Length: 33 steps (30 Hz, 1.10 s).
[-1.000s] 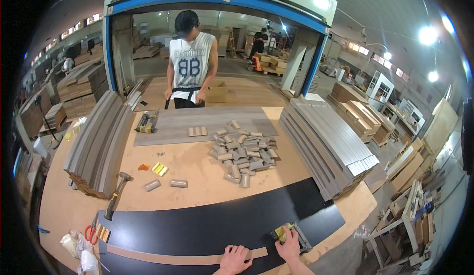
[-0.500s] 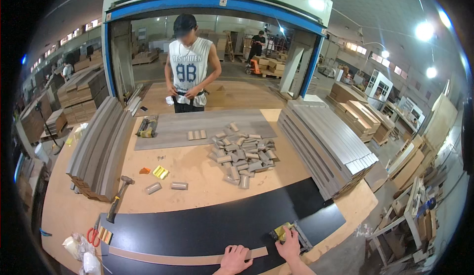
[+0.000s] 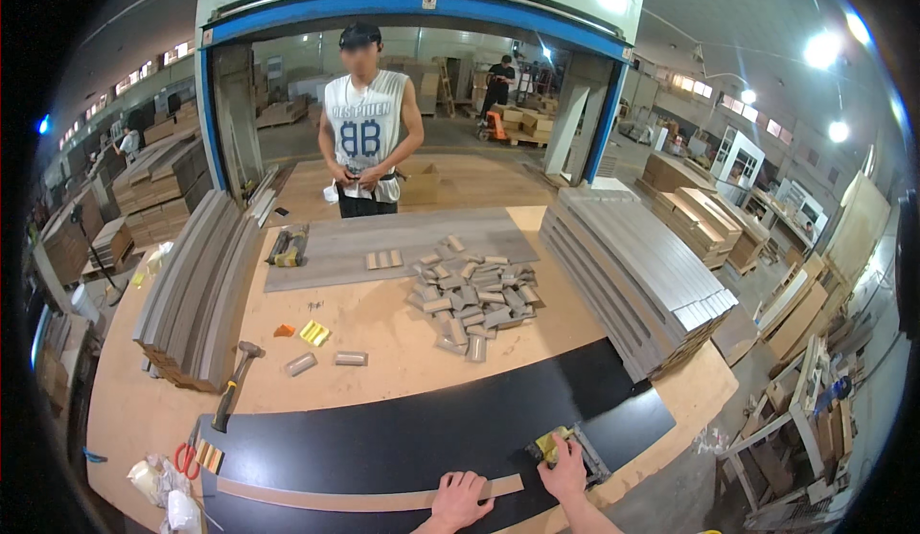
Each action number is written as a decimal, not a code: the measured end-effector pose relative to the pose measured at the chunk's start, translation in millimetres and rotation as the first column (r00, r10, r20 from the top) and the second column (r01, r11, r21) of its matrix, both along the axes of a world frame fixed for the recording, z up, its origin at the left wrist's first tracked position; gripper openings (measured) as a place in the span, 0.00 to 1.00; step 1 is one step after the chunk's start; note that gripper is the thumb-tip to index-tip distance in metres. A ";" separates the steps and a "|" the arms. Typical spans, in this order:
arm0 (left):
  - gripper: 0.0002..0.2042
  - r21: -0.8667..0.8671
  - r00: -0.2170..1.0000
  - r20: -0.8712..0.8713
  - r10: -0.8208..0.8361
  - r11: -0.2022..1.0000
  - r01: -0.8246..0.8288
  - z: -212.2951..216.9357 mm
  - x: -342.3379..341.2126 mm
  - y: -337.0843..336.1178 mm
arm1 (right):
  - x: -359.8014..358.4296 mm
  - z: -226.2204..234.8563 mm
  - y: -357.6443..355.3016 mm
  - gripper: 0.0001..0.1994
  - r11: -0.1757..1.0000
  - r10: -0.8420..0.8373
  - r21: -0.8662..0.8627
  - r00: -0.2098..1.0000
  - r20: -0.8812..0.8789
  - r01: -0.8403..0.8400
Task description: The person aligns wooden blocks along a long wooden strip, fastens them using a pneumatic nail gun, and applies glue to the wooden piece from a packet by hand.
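A long narrow tan wooden strip lies along the near side of the black panel. My left hand lies over the strip towards its right end, fingers curled around its edge. To the right of the strip's end, my right hand is closed on a black and yellow nail gun, which lies low on the panel. My fingers and palm hide part of the tool. The strip and the nail gun are a short gap apart.
Grey moulding stacks stand left and right. A heap of short grey blocks sits mid-table. A hammer, red scissors and a second nail gun lie left. A co-worker stands across the table.
Both hands stay in nearly the same places on the strip and the nail gun. The co-worker's head has lifted slightly. The whole view has shifted a little.
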State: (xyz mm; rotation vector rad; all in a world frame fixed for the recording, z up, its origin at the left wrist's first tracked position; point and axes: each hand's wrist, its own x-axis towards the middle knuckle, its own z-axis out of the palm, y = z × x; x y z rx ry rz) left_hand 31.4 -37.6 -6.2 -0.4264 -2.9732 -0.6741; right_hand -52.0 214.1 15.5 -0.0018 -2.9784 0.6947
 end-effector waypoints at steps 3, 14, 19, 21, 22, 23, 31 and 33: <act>0.26 -0.012 1.000 0.005 -0.005 1.000 0.005 -0.7 0.2 0.8 | -1.9 -0.5 -1.1 0.37 1.000 0.008 -0.004 1.000 0.019 -0.008; 0.26 0.018 1.000 -0.008 0.004 1.000 -0.003 3.5 3.5 -0.1 | 1.2 0.2 -2.3 0.38 1.000 -0.013 -0.015 1.000 -0.011 0.013; 0.22 0.061 0.993 -0.110 0.035 0.998 -0.029 3.8 4.5 1.4 | 0.5 -0.8 -1.5 0.38 1.000 -0.008 -0.016 1.000 -0.027 0.007; 0.22 0.033 0.990 -0.135 0.031 0.999 -0.027 3.9 4.0 1.0 | 0.0 1.3 -2.9 0.38 1.000 -0.015 -0.009 1.000 -0.006 0.015; 0.22 0.034 0.990 -0.134 0.032 0.999 -0.027 4.4 3.7 1.1 | 0.0 2.8 -3.1 0.38 1.000 -0.028 -0.003 1.000 0.011 0.028; 0.22 0.032 0.991 -0.128 0.032 0.999 -0.028 4.9 3.4 1.1 | -0.1 1.7 -2.4 0.38 1.000 -0.029 -0.002 1.000 0.012 0.029; 0.25 -0.010 0.999 -0.038 0.025 1.000 -0.025 2.7 4.6 1.3 | 1.0 -0.4 -0.3 0.38 1.000 -0.026 -0.005 0.999 0.032 0.026; 0.25 -0.013 0.999 -0.034 0.015 1.000 -0.015 4.0 4.9 1.7 | 1.0 -2.3 0.6 0.38 1.000 -0.017 -0.007 1.000 0.007 0.017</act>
